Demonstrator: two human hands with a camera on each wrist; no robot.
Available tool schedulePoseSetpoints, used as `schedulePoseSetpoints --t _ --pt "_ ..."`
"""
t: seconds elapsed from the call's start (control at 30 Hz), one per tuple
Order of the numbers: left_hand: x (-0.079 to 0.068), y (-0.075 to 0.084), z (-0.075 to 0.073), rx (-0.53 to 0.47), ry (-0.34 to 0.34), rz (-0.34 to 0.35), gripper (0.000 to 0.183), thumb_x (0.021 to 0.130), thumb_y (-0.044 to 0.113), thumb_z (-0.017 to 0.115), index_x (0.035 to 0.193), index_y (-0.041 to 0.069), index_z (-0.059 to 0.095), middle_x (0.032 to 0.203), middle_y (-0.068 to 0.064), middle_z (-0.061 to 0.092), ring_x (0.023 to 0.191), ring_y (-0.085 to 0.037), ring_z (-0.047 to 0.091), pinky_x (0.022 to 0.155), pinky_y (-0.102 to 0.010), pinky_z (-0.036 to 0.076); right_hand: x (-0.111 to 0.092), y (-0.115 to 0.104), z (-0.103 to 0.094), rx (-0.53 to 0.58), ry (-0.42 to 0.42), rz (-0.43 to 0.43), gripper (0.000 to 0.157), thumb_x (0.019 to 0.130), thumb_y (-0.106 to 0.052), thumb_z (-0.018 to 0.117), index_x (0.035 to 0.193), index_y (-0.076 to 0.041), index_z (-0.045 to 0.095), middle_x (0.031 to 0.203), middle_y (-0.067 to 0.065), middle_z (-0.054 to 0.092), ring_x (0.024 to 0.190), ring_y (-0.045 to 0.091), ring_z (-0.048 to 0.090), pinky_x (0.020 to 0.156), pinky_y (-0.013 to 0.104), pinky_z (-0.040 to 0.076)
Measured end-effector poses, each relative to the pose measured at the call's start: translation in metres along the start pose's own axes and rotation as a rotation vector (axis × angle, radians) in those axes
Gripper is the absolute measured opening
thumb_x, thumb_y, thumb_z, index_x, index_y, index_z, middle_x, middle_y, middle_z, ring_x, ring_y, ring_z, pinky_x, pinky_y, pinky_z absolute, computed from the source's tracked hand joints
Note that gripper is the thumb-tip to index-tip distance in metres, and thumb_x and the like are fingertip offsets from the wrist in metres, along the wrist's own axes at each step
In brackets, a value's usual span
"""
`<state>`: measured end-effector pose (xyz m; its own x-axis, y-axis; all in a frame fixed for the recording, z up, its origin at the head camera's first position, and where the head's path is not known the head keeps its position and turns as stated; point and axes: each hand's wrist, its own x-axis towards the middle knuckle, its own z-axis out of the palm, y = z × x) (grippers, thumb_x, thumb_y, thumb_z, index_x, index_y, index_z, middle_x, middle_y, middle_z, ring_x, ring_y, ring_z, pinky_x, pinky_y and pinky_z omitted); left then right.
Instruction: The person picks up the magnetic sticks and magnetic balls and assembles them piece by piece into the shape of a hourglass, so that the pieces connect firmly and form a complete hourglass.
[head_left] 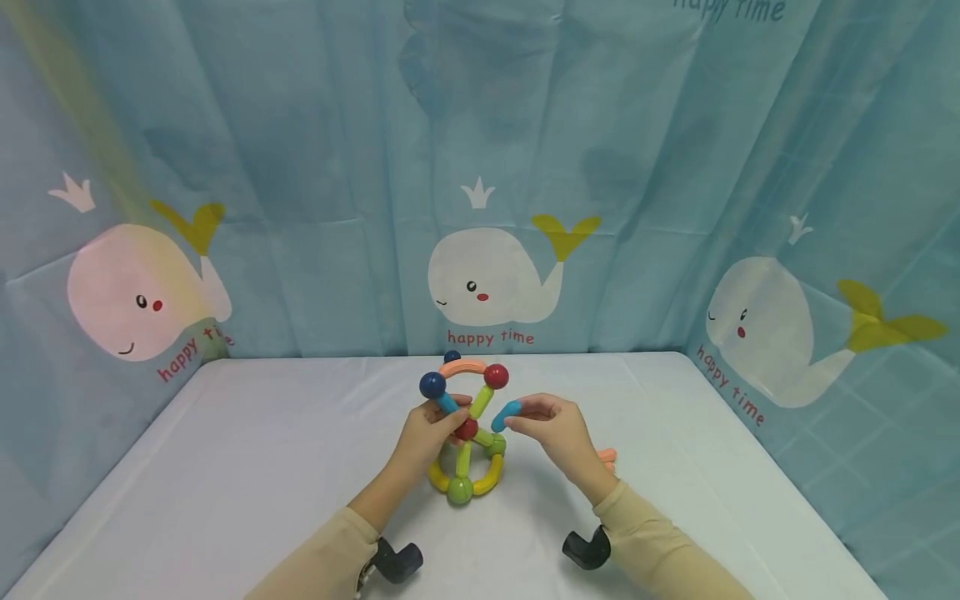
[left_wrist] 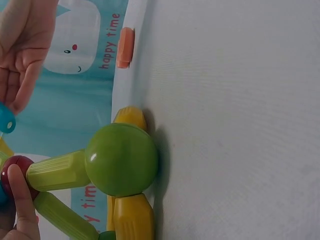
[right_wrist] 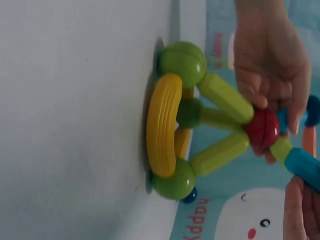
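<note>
A toy of balls and rods stands on the white table [head_left: 300,467]. Its base has green balls [right_wrist: 174,186] joined by yellow curved rods [right_wrist: 164,125]; from them light green straight rods [right_wrist: 220,152] rise to a red ball [right_wrist: 262,129]. My left hand [head_left: 426,433] grips the toy around this red ball. Above it, a blue rod [head_left: 447,403] leads to a dark blue ball [head_left: 432,385], and an orange curved rod [head_left: 463,366] bridges to another red ball [head_left: 496,376]. To the right, my right hand [head_left: 558,429] pinches a blue curved rod [head_left: 506,415] beside the toy.
Orange rods [head_left: 608,456] lie on the table behind my right wrist. A second dark blue ball [head_left: 452,356] shows near the table's back edge. Black wrist mounts [head_left: 399,563] stick out from both sleeves. A blue curtain [head_left: 315,283] with whales surrounds the table.
</note>
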<state>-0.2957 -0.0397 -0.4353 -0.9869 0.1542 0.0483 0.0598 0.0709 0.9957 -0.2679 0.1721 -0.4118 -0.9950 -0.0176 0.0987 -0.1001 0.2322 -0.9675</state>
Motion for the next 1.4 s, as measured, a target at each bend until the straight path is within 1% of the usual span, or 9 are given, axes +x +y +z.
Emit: schedulePoseSetpoints --t 0.13,0.23,0.37,0.47,0.7,1.03,1.2,1.4 --pt "-0.001 0.0 -0.001 0.0 -0.005 0.004 0.033 0.097 0.021 0.064 0.122 0.0 0.064 0.112 -0.015 0.073 0.08 -0.013 0.068 0.069 -0.022 0.057 -0.003 -0.003 0.011 0.0 0.004 -0.058 0.022 0.082 -0.019 0.082 0.1 -0.007 0.074 0.096 0.007 0.076 0.092 0.017 0.073 0.091 0.04 0.058" --pt "-0.001 0.001 -0.001 -0.021 -0.014 0.001 0.032 0.097 0.02 0.063 0.122 0.0 0.064 0.113 -0.016 0.072 0.081 -0.014 0.068 0.069 -0.022 0.057 -0.005 -0.005 0.017 -0.016 0.012 -0.092 0.021 0.082 -0.018 0.082 0.099 -0.008 0.075 0.096 0.007 0.076 0.09 0.016 0.072 0.087 0.036 0.059" --pt "-0.002 0.003 -0.002 -0.06 -0.026 -0.001 0.029 0.099 0.019 0.057 0.122 0.002 0.065 0.12 -0.015 0.069 0.087 -0.016 0.068 0.07 -0.023 0.057 -0.005 -0.008 0.023 -0.019 0.023 -0.135 0.019 0.082 -0.017 0.081 0.099 -0.008 0.076 0.096 0.007 0.076 0.09 0.015 0.071 0.082 0.027 0.058" --pt "-0.002 0.003 -0.002 -0.075 -0.03 0.006 0.03 0.099 0.018 0.055 0.122 0.002 0.064 0.123 -0.014 0.068 0.091 -0.017 0.069 0.071 -0.024 0.057 -0.005 -0.01 0.026 -0.002 0.029 -0.162 0.019 0.082 -0.015 0.081 0.098 -0.007 0.076 0.097 0.008 0.076 0.091 0.016 0.072 0.081 0.023 0.058" --pt "-0.002 0.004 -0.002 -0.092 -0.03 0.004 0.03 0.1 0.019 0.054 0.121 0.001 0.065 0.115 -0.012 0.071 0.089 -0.017 0.07 0.07 -0.025 0.057 -0.007 -0.014 0.035 0.016 0.039 -0.204 0.019 0.082 -0.014 0.081 0.098 -0.006 0.076 0.097 0.011 0.075 0.093 0.021 0.073 0.08 0.027 0.061" --pt "-0.002 0.001 -0.002 -0.081 -0.024 0.015 0.031 0.1 0.021 0.055 0.122 0.001 0.064 0.124 -0.014 0.068 0.091 -0.016 0.069 0.069 -0.025 0.057 -0.007 -0.012 0.04 -0.013 0.048 -0.247 0.016 0.083 -0.013 0.08 0.098 -0.008 0.076 0.096 0.009 0.076 0.094 0.023 0.074 0.081 0.028 0.061" --pt "-0.002 -0.001 -0.002 -0.07 -0.025 0.034 0.031 0.1 0.021 0.054 0.12 0.0 0.065 0.121 -0.014 0.068 0.091 -0.014 0.066 0.069 -0.025 0.057 -0.006 -0.011 0.043 -0.017 0.046 -0.27 0.017 0.084 -0.013 0.079 0.099 -0.006 0.076 0.098 0.01 0.076 0.094 0.024 0.074 0.081 0.028 0.061" --pt "-0.002 -0.001 -0.003 -0.064 -0.03 0.036 0.032 0.1 0.022 0.054 0.12 0.0 0.065 0.116 -0.013 0.069 0.088 -0.014 0.066 0.07 -0.024 0.057 -0.006 -0.007 0.046 -0.059 0.041 -0.312 0.017 0.085 -0.013 0.079 0.099 -0.006 0.075 0.099 0.009 0.076 0.094 0.023 0.074 0.08 0.026 0.061"
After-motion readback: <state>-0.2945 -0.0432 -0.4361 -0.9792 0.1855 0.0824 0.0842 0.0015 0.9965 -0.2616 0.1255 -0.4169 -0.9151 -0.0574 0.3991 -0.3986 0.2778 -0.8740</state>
